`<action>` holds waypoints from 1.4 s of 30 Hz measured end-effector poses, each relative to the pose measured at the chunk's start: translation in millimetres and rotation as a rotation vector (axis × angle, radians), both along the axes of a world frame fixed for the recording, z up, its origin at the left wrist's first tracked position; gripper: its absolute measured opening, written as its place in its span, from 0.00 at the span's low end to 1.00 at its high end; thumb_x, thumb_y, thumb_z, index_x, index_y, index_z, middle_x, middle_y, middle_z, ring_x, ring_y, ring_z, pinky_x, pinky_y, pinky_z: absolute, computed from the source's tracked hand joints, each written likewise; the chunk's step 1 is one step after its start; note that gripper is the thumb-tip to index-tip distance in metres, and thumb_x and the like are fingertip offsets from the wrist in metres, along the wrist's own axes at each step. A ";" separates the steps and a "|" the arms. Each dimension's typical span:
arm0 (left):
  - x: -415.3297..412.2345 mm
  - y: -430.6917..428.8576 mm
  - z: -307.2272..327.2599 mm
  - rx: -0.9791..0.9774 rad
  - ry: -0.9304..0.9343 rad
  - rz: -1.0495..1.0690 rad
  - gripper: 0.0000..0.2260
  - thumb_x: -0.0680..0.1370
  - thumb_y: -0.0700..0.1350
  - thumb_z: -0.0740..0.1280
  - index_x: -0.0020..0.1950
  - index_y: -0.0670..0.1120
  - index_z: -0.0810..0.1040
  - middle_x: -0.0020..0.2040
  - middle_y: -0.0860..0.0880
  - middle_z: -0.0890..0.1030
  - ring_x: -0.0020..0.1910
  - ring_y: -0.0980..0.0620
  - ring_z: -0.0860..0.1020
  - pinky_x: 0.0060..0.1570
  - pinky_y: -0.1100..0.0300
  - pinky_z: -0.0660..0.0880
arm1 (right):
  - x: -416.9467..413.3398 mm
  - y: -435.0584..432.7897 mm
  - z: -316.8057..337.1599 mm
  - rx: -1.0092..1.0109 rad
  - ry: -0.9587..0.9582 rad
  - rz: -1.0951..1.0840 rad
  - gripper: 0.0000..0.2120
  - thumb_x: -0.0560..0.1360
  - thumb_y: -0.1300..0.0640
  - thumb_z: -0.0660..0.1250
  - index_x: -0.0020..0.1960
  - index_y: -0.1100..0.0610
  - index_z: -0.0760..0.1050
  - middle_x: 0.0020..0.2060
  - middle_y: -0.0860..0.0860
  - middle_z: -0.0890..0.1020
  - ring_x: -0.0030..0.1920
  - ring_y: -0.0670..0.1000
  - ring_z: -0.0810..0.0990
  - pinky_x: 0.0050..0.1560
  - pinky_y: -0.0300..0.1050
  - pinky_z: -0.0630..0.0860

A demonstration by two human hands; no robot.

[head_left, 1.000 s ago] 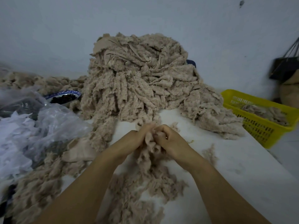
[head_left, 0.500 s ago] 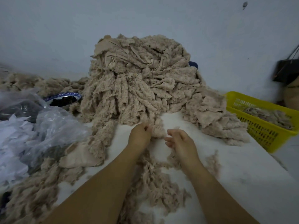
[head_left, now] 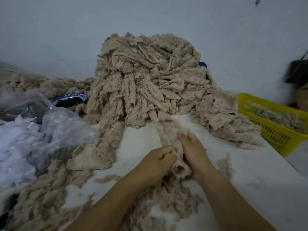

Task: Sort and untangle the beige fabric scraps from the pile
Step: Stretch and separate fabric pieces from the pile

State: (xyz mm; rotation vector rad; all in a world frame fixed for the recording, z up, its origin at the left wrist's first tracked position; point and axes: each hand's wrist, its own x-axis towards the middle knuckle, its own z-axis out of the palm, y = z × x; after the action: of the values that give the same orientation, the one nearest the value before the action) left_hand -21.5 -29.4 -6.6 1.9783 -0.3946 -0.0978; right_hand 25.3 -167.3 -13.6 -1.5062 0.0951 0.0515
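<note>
Strip (head_left: pixel 164 130): one long beige scrap. It runs from the foot of the pile (head_left: pixel 146 77) across the white table (head_left: pixel 250 172) towards me. Its long axis lies far-to-near and drifts a little right as it comes near. The far end is buried under the pile. The near end is bunched into a fold between my hands.

Grip state: my left hand (head_left: pixel 156 161) is clenched on the strip's near part, with the fingers curled round it. My right hand (head_left: pixel 193 147) lies along the strip's right side with its fingers nearly straight. It presses the strip rather than clasps it, and its thumb is hidden.

Handling, as I judge it:
- The strip is light and limp, with no stiffness, so it sags wherever I do not support it.
- The frayed, fuzzy edges should cling to neighbouring scraps, so I expect it to snag rather than slip.
- A hard pull may drag the pile's near edge along with it, or tear the strip.

Where to hold: I take it far along its length, close to where it leaves the pile, and draw along the axis, hand over hand.

Loose scraps (head_left: pixel 175 202) lie near me under my wrists. A yellow basket (head_left: pixel 273 130) stands to the right.
</note>
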 end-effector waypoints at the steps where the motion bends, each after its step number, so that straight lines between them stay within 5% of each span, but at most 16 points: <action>1: -0.5 2.3 -1.1 0.021 -0.005 0.043 0.13 0.78 0.52 0.57 0.33 0.54 0.64 0.29 0.57 0.66 0.29 0.59 0.64 0.31 0.64 0.61 | -0.5 -1.3 2.2 0.015 -0.054 -0.073 0.16 0.82 0.49 0.61 0.48 0.63 0.70 0.39 0.62 0.77 0.37 0.48 0.76 0.38 0.45 0.76; 3: 3.3 8.5 -2.1 0.033 0.041 0.216 0.17 0.83 0.47 0.55 0.33 0.53 0.63 0.29 0.55 0.67 0.30 0.55 0.66 0.32 0.61 0.61 | -1.9 -4.4 4.9 0.126 -0.125 -0.136 0.14 0.83 0.48 0.58 0.45 0.56 0.71 0.29 0.47 0.74 0.28 0.44 0.71 0.30 0.40 0.71; 5: 10.7 17.1 -0.6 -0.045 0.106 0.423 0.18 0.82 0.44 0.55 0.31 0.48 0.65 0.25 0.52 0.70 0.27 0.53 0.69 0.28 0.62 0.64 | -3.1 -3.7 4.7 0.257 -0.146 -0.120 0.15 0.84 0.48 0.57 0.44 0.55 0.71 0.25 0.43 0.72 0.25 0.43 0.70 0.29 0.39 0.71; 9: 16.1 25.8 -5.1 -0.150 0.128 0.608 0.14 0.78 0.39 0.55 0.32 0.46 0.62 0.23 0.54 0.64 0.23 0.55 0.60 0.20 0.68 0.56 | -0.1 -5.6 9.4 0.617 -0.027 -0.055 0.15 0.84 0.47 0.56 0.58 0.55 0.77 0.45 0.51 0.87 0.47 0.48 0.86 0.47 0.45 0.81; 11: 17.6 32.0 -12.3 -0.087 0.060 0.667 0.12 0.79 0.38 0.57 0.35 0.40 0.66 0.30 0.48 0.67 0.27 0.51 0.63 0.23 0.66 0.58 | 1.4 -12.9 15.1 0.710 0.050 -0.065 0.17 0.84 0.47 0.56 0.60 0.56 0.77 0.44 0.53 0.87 0.45 0.49 0.86 0.46 0.45 0.81; 13: 19.2 36.8 -13.5 0.022 -0.068 0.719 0.12 0.80 0.40 0.58 0.41 0.34 0.74 0.39 0.43 0.74 0.36 0.47 0.71 0.31 0.62 0.65 | -0.7 -15.6 15.3 0.635 0.071 -0.044 0.15 0.84 0.49 0.58 0.58 0.58 0.78 0.39 0.51 0.86 0.38 0.47 0.85 0.39 0.42 0.80; 16: 15.7 26.6 -5.8 -0.054 -0.128 0.622 0.12 0.81 0.48 0.60 0.45 0.46 0.81 0.48 0.51 0.78 0.44 0.62 0.76 0.43 0.66 0.71 | -11.0 -4.7 12.4 0.151 -0.119 0.038 0.05 0.81 0.52 0.61 0.48 0.48 0.74 0.29 0.42 0.76 0.27 0.42 0.72 0.26 0.37 0.70; 19: 15.0 9.6 1.3 -0.374 0.214 0.402 0.15 0.80 0.60 0.62 0.47 0.53 0.84 0.42 0.53 0.85 0.42 0.59 0.83 0.44 0.59 0.78 | -24.0 15.2 5.2 -0.387 -0.372 0.301 0.04 0.73 0.47 0.63 0.42 0.43 0.68 0.33 0.40 0.75 0.30 0.39 0.71 0.30 0.32 0.69; 22: 27.7 15.3 11.8 -0.875 0.519 0.371 0.13 0.80 0.52 0.66 0.48 0.44 0.84 0.40 0.49 0.84 0.36 0.53 0.83 0.39 0.60 0.80 | -31.3 20.9 -0.7 -0.546 -0.418 0.508 0.05 0.70 0.44 0.61 0.44 0.44 0.69 0.36 0.42 0.77 0.32 0.41 0.72 0.33 0.33 0.67; 25: 45.9 31.2 25.6 -1.186 0.586 0.448 0.18 0.82 0.44 0.62 0.36 0.41 0.83 0.31 0.48 0.80 0.26 0.54 0.80 0.27 0.64 0.76 | -26.3 11.3 -0.8 -0.633 -0.408 0.536 0.07 0.73 0.45 0.57 0.40 0.46 0.68 0.31 0.43 0.73 0.28 0.41 0.67 0.31 0.34 0.63; 27: 54.9 40.4 32.3 -1.293 0.600 0.498 0.18 0.83 0.44 0.61 0.38 0.39 0.82 0.28 0.46 0.80 0.24 0.51 0.80 0.32 0.59 0.80 | -20.4 4.9 -1.7 -0.656 -0.407 0.455 0.09 0.77 0.50 0.57 0.39 0.49 0.67 0.29 0.43 0.71 0.27 0.41 0.66 0.29 0.35 0.62; 29: 60.9 47.5 33.0 -1.347 0.621 0.518 0.12 0.83 0.44 0.61 0.45 0.41 0.81 0.33 0.45 0.83 0.30 0.50 0.82 0.43 0.56 0.80 | -14.4 -0.7 -2.9 -0.624 -0.411 0.294 0.12 0.80 0.56 0.56 0.37 0.52 0.66 0.28 0.44 0.69 0.27 0.42 0.64 0.28 0.36 0.61; 34: 49.3 25.9 18.0 -1.126 0.583 0.344 0.10 0.80 0.48 0.67 0.46 0.43 0.83 0.50 0.47 0.78 0.42 0.49 0.75 0.42 0.57 0.75 | -8.3 -5.5 -1.1 -0.448 -0.339 0.027 0.17 0.77 0.50 0.54 0.38 0.60 0.72 0.37 0.48 0.73 0.35 0.41 0.71 0.40 0.41 0.67; 36: 36.1 8.9 12.9 -0.957 0.536 0.254 0.13 0.80 0.53 0.67 0.52 0.43 0.81 0.42 0.48 0.79 0.34 0.53 0.75 0.33 0.61 0.72 | -9.2 -3.1 0.3 -0.331 -0.253 0.077 0.23 0.74 0.39 0.53 0.44 0.52 0.81 0.44 0.44 0.81 0.44 0.34 0.77 0.43 0.30 0.70; 38: 26.0 -1.8 11.2 -0.929 0.489 0.187 0.12 0.80 0.49 0.67 0.53 0.42 0.81 0.41 0.46 0.84 0.36 0.50 0.82 0.34 0.60 0.77 | -12.0 0.1 -1.3 -0.172 -0.165 0.234 0.28 0.71 0.25 0.56 0.53 0.42 0.83 0.51 0.40 0.85 0.51 0.35 0.81 0.47 0.28 0.74; 42: 23.9 -2.0 16.4 -1.080 0.377 0.220 0.11 0.82 0.47 0.63 0.55 0.42 0.81 0.45 0.45 0.85 0.43 0.50 0.84 0.40 0.57 0.81 | -17.2 6.4 -2.3 -0.358 -0.234 0.383 0.17 0.68 0.22 0.60 0.52 0.26 0.75 0.50 0.29 0.81 0.49 0.32 0.80 0.43 0.25 0.74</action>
State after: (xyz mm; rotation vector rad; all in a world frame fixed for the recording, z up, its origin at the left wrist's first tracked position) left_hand 2.4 -31.4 9.8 0.8922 0.0457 -0.0876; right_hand 8.0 -160.9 -15.9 -1.8597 -0.3928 0.1719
